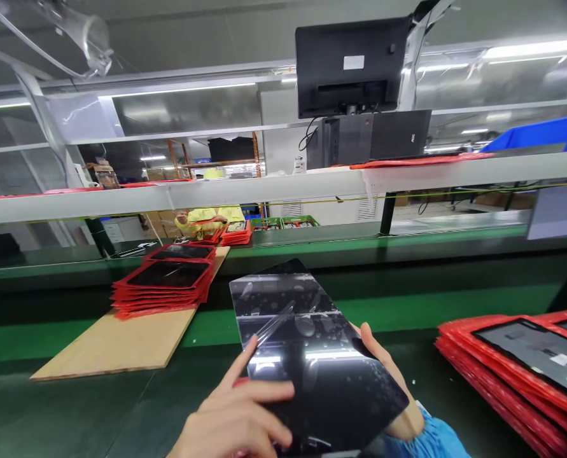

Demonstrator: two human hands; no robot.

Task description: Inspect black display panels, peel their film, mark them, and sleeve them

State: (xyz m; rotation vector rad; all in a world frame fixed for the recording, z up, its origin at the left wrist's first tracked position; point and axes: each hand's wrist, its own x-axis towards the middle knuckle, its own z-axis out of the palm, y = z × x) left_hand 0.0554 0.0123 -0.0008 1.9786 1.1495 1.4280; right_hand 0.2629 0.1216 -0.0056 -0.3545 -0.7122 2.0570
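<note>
Glossy black panel [312,356] at lower centre, tilted for inspection: right hand [398,394] supporting beneath, left hand [238,416] fingers spread on its face; red-tray stacks [166,286] staged alongside on green surface [407,308].

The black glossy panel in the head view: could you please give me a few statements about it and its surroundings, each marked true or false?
1. Both hands are on the black glossy panel. True: the left hand lies on its face, and the right hand supports its right edge.
2. The panel lies flat on the wooden board. False: it is held up in the air; the wooden board lies apart to the left.
3. A stack of red trays rests on the far end of that board. True.
4. The red tray stack at the right is empty. False: dark panels lie in its top trays.
5. A monitor hangs above the shelf. True.
</note>
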